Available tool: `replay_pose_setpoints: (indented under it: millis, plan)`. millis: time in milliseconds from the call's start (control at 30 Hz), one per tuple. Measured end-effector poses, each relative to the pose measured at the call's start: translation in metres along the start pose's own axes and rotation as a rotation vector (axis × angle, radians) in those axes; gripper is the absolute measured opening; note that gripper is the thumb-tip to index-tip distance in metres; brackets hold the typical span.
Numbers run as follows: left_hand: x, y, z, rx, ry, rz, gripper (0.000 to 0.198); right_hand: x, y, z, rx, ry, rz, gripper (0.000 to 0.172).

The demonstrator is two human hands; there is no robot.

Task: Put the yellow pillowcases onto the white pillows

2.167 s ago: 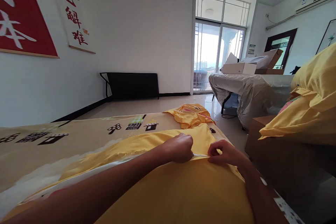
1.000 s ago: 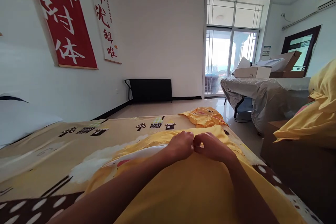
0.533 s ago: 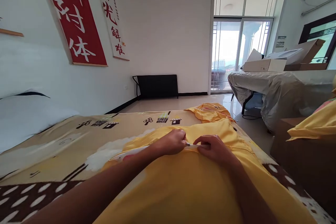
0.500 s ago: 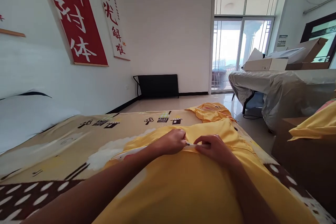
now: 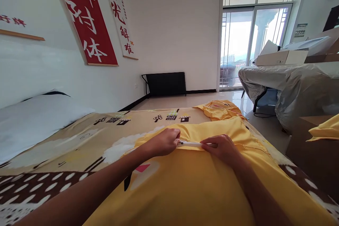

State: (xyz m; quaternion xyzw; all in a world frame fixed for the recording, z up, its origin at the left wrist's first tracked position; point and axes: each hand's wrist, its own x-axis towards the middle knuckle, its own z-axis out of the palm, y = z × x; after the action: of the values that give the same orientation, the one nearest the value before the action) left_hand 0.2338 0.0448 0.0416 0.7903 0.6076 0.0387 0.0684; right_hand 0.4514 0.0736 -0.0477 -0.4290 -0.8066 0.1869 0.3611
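A yellow fabric cover (image 5: 201, 183) lies spread over the patterned bed sheet (image 5: 87, 141) in front of me. My left hand (image 5: 162, 142) is closed in a pinch at the left end of a pale zipper strip (image 5: 191, 143) along the cover's edge. My right hand (image 5: 221, 147) is closed, pressing the cover's edge at the strip's right end. The two hands are a short gap apart.
A crumpled yellow cloth (image 5: 221, 109) lies at the bed's far end. A white pillow (image 5: 37, 116) sits at the left. A plastic-covered table (image 5: 291, 84) with cardboard boxes (image 5: 280, 57) stands right, a brown box (image 5: 312, 137) nearer. A black rack (image 5: 165, 83) stands by the wall.
My hands met close together a second ago, then drew apart along the zipper strip; the left hand has moved left. The view has swung left.
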Motion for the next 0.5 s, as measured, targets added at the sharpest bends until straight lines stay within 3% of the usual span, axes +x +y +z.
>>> replay_pose_setpoints:
  millis: [300,500]
  plan:
    - [-0.02,-0.033,0.002,0.042,0.086,-0.035,0.015,0.001,0.004,0.001,-0.006,-0.021,0.016,0.02]
    - [-0.036,-0.052,0.008,-0.03,0.111,-0.06,0.018,-0.001,0.003,0.001,-0.139,0.001,-0.08,0.018]
